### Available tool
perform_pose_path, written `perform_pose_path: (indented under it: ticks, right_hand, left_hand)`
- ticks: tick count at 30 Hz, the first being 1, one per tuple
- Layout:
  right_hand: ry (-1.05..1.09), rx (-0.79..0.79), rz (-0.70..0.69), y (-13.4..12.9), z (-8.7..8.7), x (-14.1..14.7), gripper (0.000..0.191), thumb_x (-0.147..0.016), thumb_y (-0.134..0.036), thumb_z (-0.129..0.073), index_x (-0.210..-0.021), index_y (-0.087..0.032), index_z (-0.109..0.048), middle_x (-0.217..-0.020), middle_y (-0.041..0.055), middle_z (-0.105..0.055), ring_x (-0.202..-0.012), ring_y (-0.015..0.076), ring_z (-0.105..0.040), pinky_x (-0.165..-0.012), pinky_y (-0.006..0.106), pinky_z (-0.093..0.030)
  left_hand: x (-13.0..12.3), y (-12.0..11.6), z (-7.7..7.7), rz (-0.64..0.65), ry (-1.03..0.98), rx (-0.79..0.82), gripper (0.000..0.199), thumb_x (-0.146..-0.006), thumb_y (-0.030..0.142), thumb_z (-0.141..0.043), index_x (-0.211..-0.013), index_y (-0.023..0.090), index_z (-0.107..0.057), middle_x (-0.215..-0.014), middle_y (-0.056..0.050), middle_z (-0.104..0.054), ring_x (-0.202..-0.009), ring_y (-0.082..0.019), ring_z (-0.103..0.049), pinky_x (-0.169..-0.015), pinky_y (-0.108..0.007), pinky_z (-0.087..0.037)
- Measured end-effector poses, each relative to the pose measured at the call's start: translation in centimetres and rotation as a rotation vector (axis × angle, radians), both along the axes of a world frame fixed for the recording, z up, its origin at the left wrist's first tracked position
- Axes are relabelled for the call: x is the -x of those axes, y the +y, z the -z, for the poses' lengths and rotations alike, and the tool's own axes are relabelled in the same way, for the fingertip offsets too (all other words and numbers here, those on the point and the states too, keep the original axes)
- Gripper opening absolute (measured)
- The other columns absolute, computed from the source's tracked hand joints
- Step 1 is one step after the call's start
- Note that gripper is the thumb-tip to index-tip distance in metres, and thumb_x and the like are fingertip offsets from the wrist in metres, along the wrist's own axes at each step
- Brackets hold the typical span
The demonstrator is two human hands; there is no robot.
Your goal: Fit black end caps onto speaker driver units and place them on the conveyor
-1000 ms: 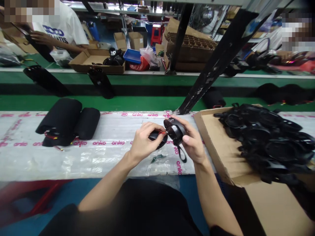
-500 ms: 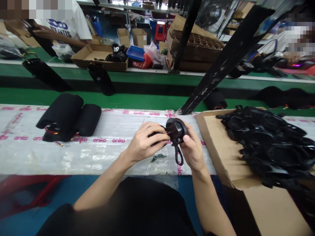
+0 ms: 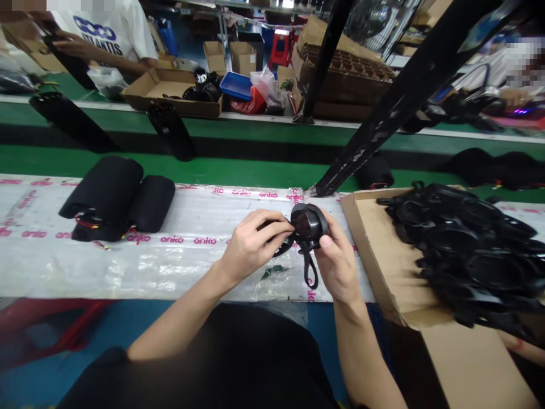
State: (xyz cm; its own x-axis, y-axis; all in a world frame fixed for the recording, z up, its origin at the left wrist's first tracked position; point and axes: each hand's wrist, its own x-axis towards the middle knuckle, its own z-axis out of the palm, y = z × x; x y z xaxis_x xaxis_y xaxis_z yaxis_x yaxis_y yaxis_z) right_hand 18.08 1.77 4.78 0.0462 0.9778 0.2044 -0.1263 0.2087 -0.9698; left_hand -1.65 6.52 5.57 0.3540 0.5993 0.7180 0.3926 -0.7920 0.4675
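My left hand (image 3: 251, 247) and right hand (image 3: 338, 258) grip a black plastic part (image 3: 307, 222) just left of the cardboard box (image 3: 361, 244); slipping fingers could drop it.

The single head-worn view looked forward and down from just above the person's own black-clad torso (image 3: 204, 363), which filled the bottom centre of the frame. The left hand (image 3: 251, 247) and right hand (image 3: 338, 255) sat close in, just below the middle, over the plastic-covered conveyor belt (image 3: 128, 267), while a co-worker (image 3: 102, 28) stood well away at upper left.
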Motion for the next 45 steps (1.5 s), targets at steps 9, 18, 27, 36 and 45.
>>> perform_pose_path:
  ticks: [9,18,27,36,45]
  right_hand:
    - [-0.151,-0.072,-0.019,-0.2,-0.5,-0.5,0.052,-0.101,-0.049,-0.069,-0.151,-0.036,-0.063,-0.158,0.004,-0.064,-0.153,0.0345,-0.054,-0.123,0.057,-0.052]
    - [-0.187,-0.082,0.039,-0.1,-1.2,0.1,0.052,-0.1,-0.052,-0.073,-0.148,-0.035,-0.064,-0.151,0.0072,-0.07,-0.135,0.0322,-0.069,-0.11,0.052,-0.062]
    - [-0.198,-0.113,0.002,-0.3,-0.6,-0.1,0.063,-0.095,-0.049,-0.08,-0.153,-0.037,-0.059,-0.16,0.0076,-0.06,-0.148,0.0347,-0.058,-0.118,0.056,-0.057]
    - [-0.101,-0.071,-0.027,0.4,0.3,-0.9,0.05,-0.104,-0.053,-0.064,-0.152,-0.038,-0.061,-0.156,0.0055,-0.064,-0.148,0.0329,-0.059,-0.13,0.062,-0.041]
    - [-0.117,-0.044,0.004,-0.2,0.1,-0.2,0.057,-0.102,-0.056,-0.068,-0.154,-0.036,-0.059,-0.162,0.0069,-0.06,-0.153,0.0332,-0.054,-0.131,0.06,-0.04]
  left_hand:
    - [-0.4,-0.6,-0.5,-0.038,-0.099,0.115,0.009,-0.101,0.02,-0.074,-0.109,0.022,-0.07,-0.101,-0.003,-0.082,-0.092,-0.019,-0.077,-0.093,-0.04,-0.058]
    - [1.1,-0.5,0.4,-0.042,-0.087,0.195,0.003,-0.1,0.022,-0.075,-0.102,0.024,-0.075,-0.103,-0.004,-0.084,-0.115,-0.027,-0.074,-0.107,-0.051,-0.054]
    - [-0.5,-0.9,-0.7,-0.089,-0.009,0.16,0.007,-0.102,0.02,-0.069,-0.096,0.022,-0.072,-0.108,-0.006,-0.081,-0.112,-0.025,-0.074,-0.107,-0.048,-0.051]
    - [-0.6,-0.8,0.3,-0.093,-0.124,0.152,0.003,-0.102,0.02,-0.073,-0.104,0.022,-0.072,-0.103,-0.002,-0.084,-0.103,-0.019,-0.079,-0.119,-0.05,-0.044]
    - [-0.1,-1.1,0.7,0.019,-0.187,0.263,0.016,-0.103,0.015,-0.069,-0.111,0.023,-0.079,-0.119,-0.008,-0.079,-0.125,-0.024,-0.069,-0.111,-0.048,-0.056]
